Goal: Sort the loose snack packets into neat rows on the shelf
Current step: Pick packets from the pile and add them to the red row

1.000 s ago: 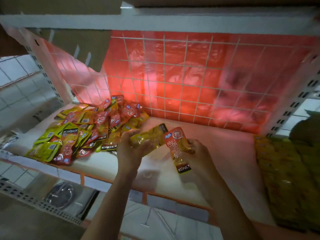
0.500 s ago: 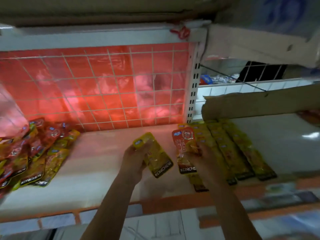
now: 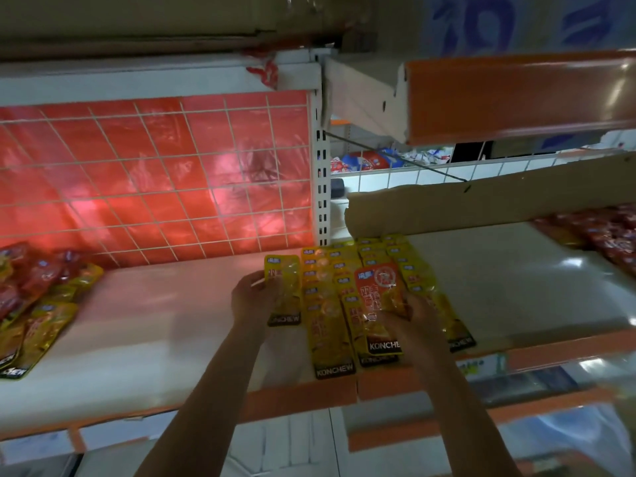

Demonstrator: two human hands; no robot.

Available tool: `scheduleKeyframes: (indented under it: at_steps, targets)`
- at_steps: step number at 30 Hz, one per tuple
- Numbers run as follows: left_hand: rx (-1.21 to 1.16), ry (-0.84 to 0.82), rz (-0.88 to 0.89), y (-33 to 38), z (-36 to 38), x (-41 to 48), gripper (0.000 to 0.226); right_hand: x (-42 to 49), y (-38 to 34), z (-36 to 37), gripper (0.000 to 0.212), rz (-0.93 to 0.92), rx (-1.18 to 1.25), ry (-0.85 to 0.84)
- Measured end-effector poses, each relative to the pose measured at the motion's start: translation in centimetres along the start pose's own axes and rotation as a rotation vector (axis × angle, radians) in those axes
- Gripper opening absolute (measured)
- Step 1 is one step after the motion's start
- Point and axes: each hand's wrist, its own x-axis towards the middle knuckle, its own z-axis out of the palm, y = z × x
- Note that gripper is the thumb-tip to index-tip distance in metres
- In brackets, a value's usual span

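Both forearms were bare, slender, running up from lower frame edge; left hand (image 3: 252, 299) and right hand (image 3: 413, 319) ungloved.

The left hand (image 3: 253, 299) has brought its yellow packet (image 3: 285, 284) beside the rows (image 3: 327, 328), the right hand (image 3: 413, 316) its orange packet (image 3: 377, 285) over them.

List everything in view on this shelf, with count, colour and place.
loose pile: many packets, red and yellow, left end of shelf
neat rows: about four, yellow, shelf middle, overlapping front to back
yellow packet: one, held just left of the rows
orange packet: one, held over the rows
red packets: a blurred group, far right
shelf: one, white with orange front edge
wire grid: one, white, red sheet behind, at the back
cardboard strip: one, brown, right back
left hand: grips the yellow packet
right hand: grips the orange packet
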Motion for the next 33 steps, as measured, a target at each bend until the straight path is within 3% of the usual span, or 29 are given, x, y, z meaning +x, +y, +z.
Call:
scheduleKeyframes:
  at_steps: [4, 9, 11, 17, 26, 33]
  targets:
    - [0.0, 0.019, -0.027, 1.0, 1.2, 2.9, 0.028, 0.4, -0.4, 0.7, 0.026, -0.004, 0.009, -0.018]
    - [0.149, -0.024, 0.015, 0.7, 2.4, 6.8, 0.064, 1.1, -0.6, 2.3, 0.023, 0.001, 0.004, -0.015]
    - [0.243, -0.025, 0.031, 1.8, 2.6, 5.5, 0.056, 1.3, -0.7, 2.7, 0.024, -0.002, -0.001, -0.005]
    - [0.737, -0.063, 0.3, 2.0, 3.2, 5.9, 0.027, 1.5, -0.7, 3.3, 0.022, 0.0, -0.014, -0.002]
    - [0.916, -0.131, 0.439, 1.6, 3.2, 6.7, 0.022, 2.3, -0.5, 3.4, 0.02, 0.022, -0.028, 0.032]
    - [0.907, 0.034, 0.647, 1.9, 3.7, 4.5, 0.026, 2.6, -0.5, 2.5, 0.019, 0.004, -0.003, 0.032]
